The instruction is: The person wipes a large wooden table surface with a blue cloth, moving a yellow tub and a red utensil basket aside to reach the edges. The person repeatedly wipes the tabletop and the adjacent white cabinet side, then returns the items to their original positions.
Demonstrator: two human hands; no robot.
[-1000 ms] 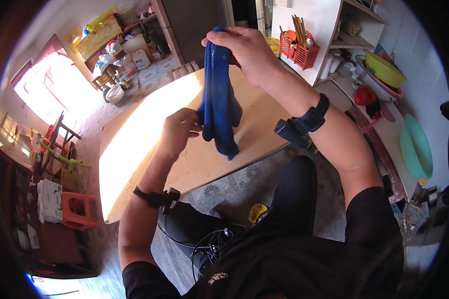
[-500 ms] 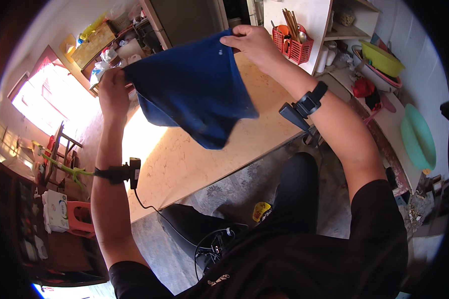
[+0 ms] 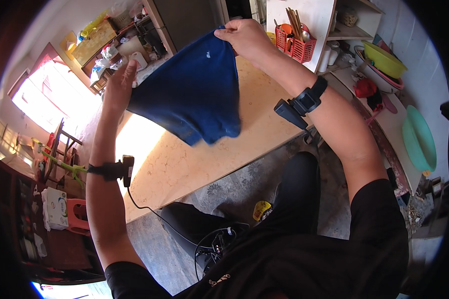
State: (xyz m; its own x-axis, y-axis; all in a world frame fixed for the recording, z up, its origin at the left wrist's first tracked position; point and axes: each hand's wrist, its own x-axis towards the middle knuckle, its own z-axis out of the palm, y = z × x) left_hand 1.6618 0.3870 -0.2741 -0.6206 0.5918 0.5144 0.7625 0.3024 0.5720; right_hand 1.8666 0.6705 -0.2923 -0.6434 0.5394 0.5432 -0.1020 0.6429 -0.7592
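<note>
A dark blue cloth (image 3: 189,89) with a small white mark near its top hangs above the table, its lower edge blurred by motion. My right hand (image 3: 247,42) is closed on its upper right corner, thumb and fingers pinched together. On the other side, my left hand (image 3: 118,89) has its fingers stretched upward, apart from the fabric. The cloth's left edge lies against the thumb side of that palm; whether any of it is gripped there is hidden. Both wrists wear black straps with small devices.
Below the cloth stands a tan patterned table (image 3: 184,164), sunlit at its left. A red basket (image 3: 302,49) with chopsticks and spoons hangs on a white cabinet. Basins, including a turquoise one (image 3: 418,138), stand at right. A cable (image 3: 144,207) runs from my left wrist to my lap.
The cloth's left corner has dropped and its lower part has swung left. My left hand's fingers have straightened from a pinch. My right hand has moved slightly up and left, still pinching.
</note>
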